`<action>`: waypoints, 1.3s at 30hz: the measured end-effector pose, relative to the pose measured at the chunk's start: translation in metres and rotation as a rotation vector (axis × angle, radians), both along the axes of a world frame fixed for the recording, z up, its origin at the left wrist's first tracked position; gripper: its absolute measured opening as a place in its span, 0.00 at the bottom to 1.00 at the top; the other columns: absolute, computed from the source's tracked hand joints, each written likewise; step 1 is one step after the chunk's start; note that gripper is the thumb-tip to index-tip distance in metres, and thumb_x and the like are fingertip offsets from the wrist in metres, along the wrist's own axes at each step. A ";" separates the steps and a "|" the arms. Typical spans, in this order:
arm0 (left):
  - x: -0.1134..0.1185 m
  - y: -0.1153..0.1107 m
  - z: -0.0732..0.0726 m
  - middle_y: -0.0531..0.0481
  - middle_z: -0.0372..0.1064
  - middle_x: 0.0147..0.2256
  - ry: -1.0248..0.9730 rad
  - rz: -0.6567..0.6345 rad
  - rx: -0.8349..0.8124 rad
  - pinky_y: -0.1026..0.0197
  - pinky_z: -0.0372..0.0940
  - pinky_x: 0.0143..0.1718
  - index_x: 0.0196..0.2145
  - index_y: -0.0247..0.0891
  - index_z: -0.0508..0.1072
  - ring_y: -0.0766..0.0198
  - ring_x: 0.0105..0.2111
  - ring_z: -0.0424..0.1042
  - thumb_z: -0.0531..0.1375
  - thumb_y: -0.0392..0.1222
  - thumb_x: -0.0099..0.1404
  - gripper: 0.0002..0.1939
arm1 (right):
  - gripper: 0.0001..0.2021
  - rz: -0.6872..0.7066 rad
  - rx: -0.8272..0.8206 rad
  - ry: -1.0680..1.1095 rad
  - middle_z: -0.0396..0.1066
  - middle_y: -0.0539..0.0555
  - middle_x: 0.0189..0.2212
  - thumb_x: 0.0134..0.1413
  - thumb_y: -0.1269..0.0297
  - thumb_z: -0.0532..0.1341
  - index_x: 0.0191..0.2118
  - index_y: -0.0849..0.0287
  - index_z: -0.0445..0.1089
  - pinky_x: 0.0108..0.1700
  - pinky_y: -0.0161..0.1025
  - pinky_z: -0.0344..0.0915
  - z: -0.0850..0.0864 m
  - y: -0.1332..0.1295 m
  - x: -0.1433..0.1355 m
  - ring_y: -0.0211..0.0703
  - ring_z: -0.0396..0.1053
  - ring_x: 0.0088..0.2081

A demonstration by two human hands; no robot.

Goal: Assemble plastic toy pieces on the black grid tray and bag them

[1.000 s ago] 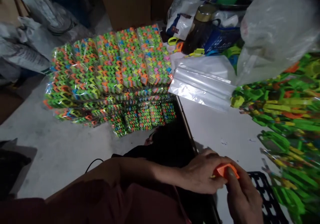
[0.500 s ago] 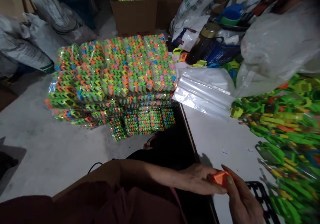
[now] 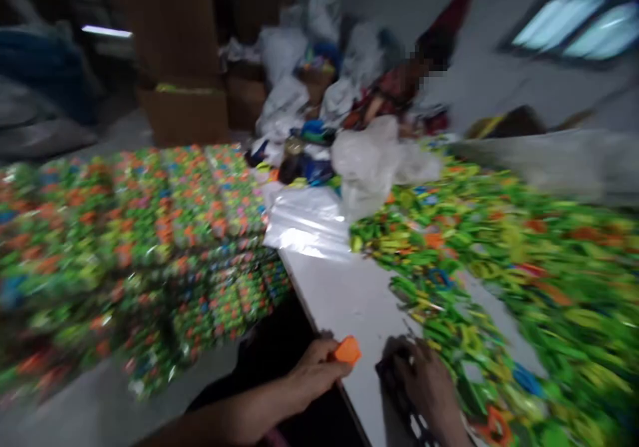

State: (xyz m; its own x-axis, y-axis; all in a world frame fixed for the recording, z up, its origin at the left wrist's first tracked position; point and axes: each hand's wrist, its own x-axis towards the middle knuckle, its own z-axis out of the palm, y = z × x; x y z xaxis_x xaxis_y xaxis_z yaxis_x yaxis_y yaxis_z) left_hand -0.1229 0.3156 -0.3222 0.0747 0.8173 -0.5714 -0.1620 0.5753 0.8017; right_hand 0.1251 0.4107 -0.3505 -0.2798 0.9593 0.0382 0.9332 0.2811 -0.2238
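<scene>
My left hand [image 3: 315, 372] pinches an orange piece [image 3: 348, 350] at the edge of the bench [image 3: 344, 294]; my right hand [image 3: 428, 380] is blurred over the black tray [image 3: 405, 404], its grasp I cannot tell.

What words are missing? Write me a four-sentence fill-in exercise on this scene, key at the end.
1. The left hand holds an ____ piece.
2. The right hand is at the ____ rack.
3. The plastic sheets lie on the ____ table.
4. In the picture, the packs are on the table's ____ side.

Missing words: orange; black; white; left.
</scene>
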 end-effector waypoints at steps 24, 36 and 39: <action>-0.027 0.105 -0.004 0.50 0.68 0.30 0.109 0.171 0.098 0.65 0.64 0.24 0.34 0.34 0.71 0.64 0.29 0.70 0.61 0.42 0.53 0.11 | 0.17 0.305 0.191 -0.262 0.72 0.65 0.47 0.61 0.71 0.52 0.51 0.62 0.73 0.50 0.49 0.60 0.007 0.211 -0.103 0.54 0.69 0.45; -0.079 0.164 0.027 0.54 0.67 0.26 0.190 0.153 0.242 0.67 0.65 0.27 0.36 0.35 0.71 0.68 0.26 0.70 0.61 0.38 0.56 0.09 | 0.23 0.312 0.384 -0.198 0.73 0.59 0.47 0.51 0.79 0.50 0.47 0.57 0.76 0.42 0.38 0.71 -0.002 0.151 -0.018 0.48 0.73 0.44; -0.095 0.172 0.024 0.52 0.68 0.29 0.217 0.219 0.270 0.66 0.65 0.26 0.40 0.34 0.71 0.66 0.27 0.70 0.60 0.37 0.57 0.11 | 0.25 0.325 0.398 -0.133 0.71 0.57 0.52 0.51 0.78 0.50 0.48 0.52 0.76 0.43 0.39 0.72 -0.021 0.121 -0.012 0.49 0.73 0.47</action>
